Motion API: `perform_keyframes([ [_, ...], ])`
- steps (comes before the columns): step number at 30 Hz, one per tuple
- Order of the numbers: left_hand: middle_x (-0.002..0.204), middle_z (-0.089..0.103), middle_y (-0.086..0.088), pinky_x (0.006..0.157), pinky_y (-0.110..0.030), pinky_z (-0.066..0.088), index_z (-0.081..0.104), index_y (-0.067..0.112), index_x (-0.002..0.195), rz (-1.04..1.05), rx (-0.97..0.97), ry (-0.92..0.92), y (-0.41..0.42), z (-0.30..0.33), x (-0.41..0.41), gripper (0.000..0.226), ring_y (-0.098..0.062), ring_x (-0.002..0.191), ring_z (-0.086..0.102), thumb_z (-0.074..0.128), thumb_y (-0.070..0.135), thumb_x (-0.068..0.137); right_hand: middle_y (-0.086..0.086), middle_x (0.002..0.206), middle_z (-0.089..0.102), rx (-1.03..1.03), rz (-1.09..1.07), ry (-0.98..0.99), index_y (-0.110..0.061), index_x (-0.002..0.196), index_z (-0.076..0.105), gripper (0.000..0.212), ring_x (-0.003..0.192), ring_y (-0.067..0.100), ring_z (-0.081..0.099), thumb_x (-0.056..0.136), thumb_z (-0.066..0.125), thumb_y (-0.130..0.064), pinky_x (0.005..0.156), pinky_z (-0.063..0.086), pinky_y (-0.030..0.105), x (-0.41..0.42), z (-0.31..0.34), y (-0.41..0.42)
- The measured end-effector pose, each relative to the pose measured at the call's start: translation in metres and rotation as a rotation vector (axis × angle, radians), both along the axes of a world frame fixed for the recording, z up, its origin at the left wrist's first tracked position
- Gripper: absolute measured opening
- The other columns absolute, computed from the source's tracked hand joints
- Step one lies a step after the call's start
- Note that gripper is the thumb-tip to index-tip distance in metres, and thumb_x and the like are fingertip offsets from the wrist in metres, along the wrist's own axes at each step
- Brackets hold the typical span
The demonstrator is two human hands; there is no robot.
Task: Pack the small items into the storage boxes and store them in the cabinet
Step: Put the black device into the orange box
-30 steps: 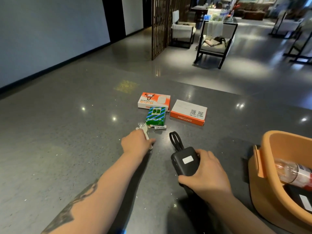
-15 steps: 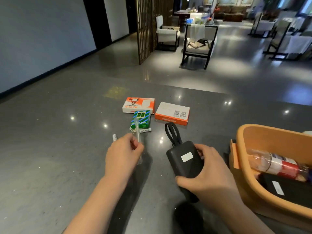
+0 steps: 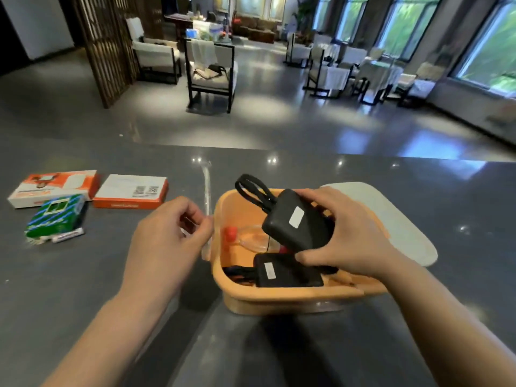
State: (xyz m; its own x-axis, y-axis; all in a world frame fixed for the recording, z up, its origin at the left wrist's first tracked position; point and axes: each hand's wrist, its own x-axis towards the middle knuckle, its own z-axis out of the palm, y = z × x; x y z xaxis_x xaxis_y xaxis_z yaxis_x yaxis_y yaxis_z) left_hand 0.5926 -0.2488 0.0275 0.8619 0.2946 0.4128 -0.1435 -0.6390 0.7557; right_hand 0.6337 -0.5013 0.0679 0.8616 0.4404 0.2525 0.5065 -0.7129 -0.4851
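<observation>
The right hand [image 3: 351, 241] grasps a black power bank [image 3: 296, 222], tilted, above the open orange storage box [image 3: 279, 300]. Beneath this hand, inside the box, lie a second black power bank [image 3: 282, 270] and a clear bottle [image 3: 248, 238]. The left hand [image 3: 170, 238], just left of the box, pinches a thin pale stick [image 3: 207, 185]. Three small cartons [image 3: 92, 196] rest on the tabletop [image 3: 55, 289] farther left of the left hand.

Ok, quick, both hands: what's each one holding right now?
Left hand: pinches a thin clear stick-like item, blurred, beside the orange storage box.
Right hand: grips a black power bank over the box.
</observation>
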Motion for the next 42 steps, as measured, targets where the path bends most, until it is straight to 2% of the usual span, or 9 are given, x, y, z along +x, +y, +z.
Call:
perform_keyframes([
  [6, 0.063, 0.06, 0.012, 0.056, -0.031, 0.045, 0.056, 0.025, 0.065, 0.032, -0.013, 0.02, -0.023, -0.001, 0.009, 0.018, -0.005, 0.061, 0.055, 0.069, 0.028, 0.077, -0.019, 0.119, 0.048, -0.456, 0.214, 0.2, -0.036, 0.137, 0.043, 0.093, 0.113, 0.006, 0.042, 0.049, 0.071, -0.05, 0.1, 0.04, 0.032, 0.038, -0.034, -0.022],
  [13, 0.069, 0.06, 0.013, 0.058, -0.033, 0.047, 0.057, 0.027, 0.067, -0.032, 0.013, 0.086, -0.047, -0.005, 0.011, 0.016, -0.006, 0.063, 0.055, 0.068, 0.033, 0.077, -0.017, 0.13, 0.052, -0.334, 0.392, 0.282, -0.032, 0.139, 0.044, 0.086, 0.12, -0.002, 0.043, 0.061, 0.079, -0.041, 0.106, 0.03, 0.02, 0.046, -0.062, -0.012],
  [16, 0.068, 0.06, 0.015, 0.058, -0.029, 0.046, 0.055, 0.028, 0.067, -0.081, 0.039, 0.093, -0.06, -0.008, 0.017, 0.019, -0.004, 0.062, 0.055, 0.069, 0.035, 0.079, -0.023, 0.12, 0.059, -0.054, 0.276, 0.439, -0.035, 0.13, 0.054, 0.068, 0.11, -0.009, 0.052, 0.068, 0.081, -0.044, 0.093, 0.04, 0.01, 0.045, -0.057, -0.022],
  [20, 0.064, 0.059, 0.012, 0.052, -0.019, 0.033, 0.054, 0.027, 0.069, -0.237, 0.039, 0.134, -0.089, -0.006, 0.03, 0.021, -0.001, 0.058, 0.05, 0.067, 0.038, 0.081, -0.007, 0.104, 0.073, 0.592, -0.027, 0.516, -0.03, 0.116, 0.065, 0.04, 0.097, 0.006, 0.067, 0.082, 0.063, -0.05, 0.078, 0.054, 0.02, 0.041, -0.049, -0.029],
  [23, 0.07, 0.058, 0.011, 0.049, -0.018, 0.031, 0.053, 0.028, 0.072, -0.343, 0.095, 0.173, -0.113, -0.003, 0.037, 0.021, 0.0, 0.064, 0.05, 0.063, 0.045, 0.081, 0.005, 0.095, 0.073, 0.761, -0.077, 0.613, -0.022, 0.102, 0.072, 0.03, 0.084, 0.017, 0.069, 0.084, 0.065, -0.044, 0.064, 0.053, 0.021, 0.032, -0.049, -0.033],
  [27, 0.078, 0.06, 0.014, 0.059, -0.022, 0.041, 0.056, 0.03, 0.077, -0.452, 0.13, 0.197, -0.135, -0.005, 0.043, 0.021, 0.001, 0.074, 0.052, 0.063, 0.05, 0.079, 0.008, 0.073, 0.072, 0.872, -0.337, 0.516, -0.014, 0.087, 0.071, 0.032, 0.064, 0.016, 0.066, 0.068, 0.078, -0.039, 0.055, 0.051, 0.021, 0.025, -0.05, -0.058],
  [32, 0.108, 0.059, 0.019, 0.085, -0.028, 0.042, 0.058, 0.039, 0.105, -0.48, 0.353, 0.286, -0.129, -0.018, 0.051, 0.028, -0.005, 0.101, 0.052, 0.061, 0.052, 0.08, -0.006, 0.059, 0.069, 0.27, -0.646, 0.28, -0.025, 0.078, 0.065, 0.013, 0.054, 0.006, 0.066, 0.078, 0.076, -0.032, 0.055, 0.052, 0.022, 0.027, -0.046, -0.086],
  [38, 0.121, 0.051, 0.02, 0.087, -0.025, 0.037, 0.049, 0.043, 0.122, -0.576, 0.425, 0.42, -0.128, -0.029, 0.05, 0.062, -0.005, 0.111, 0.044, 0.067, 0.064, 0.067, -0.002, 0.066, 0.06, -0.35, -0.606, 0.223, -0.017, 0.075, 0.059, 0.013, 0.061, 0.01, 0.058, 0.088, 0.061, -0.018, 0.054, 0.047, 0.022, 0.044, -0.056, -0.068],
  [42, 0.124, 0.048, 0.02, 0.091, -0.026, 0.036, 0.047, 0.043, 0.125, -0.582, 0.421, 0.411, -0.126, -0.032, 0.05, 0.062, -0.005, 0.115, 0.042, 0.067, 0.061, 0.069, -0.002, 0.07, 0.057, -0.538, -0.506, 0.367, -0.015, 0.083, 0.06, 0.011, 0.064, 0.01, 0.058, 0.091, 0.055, -0.008, 0.057, 0.048, 0.021, 0.053, -0.072, -0.053],
])
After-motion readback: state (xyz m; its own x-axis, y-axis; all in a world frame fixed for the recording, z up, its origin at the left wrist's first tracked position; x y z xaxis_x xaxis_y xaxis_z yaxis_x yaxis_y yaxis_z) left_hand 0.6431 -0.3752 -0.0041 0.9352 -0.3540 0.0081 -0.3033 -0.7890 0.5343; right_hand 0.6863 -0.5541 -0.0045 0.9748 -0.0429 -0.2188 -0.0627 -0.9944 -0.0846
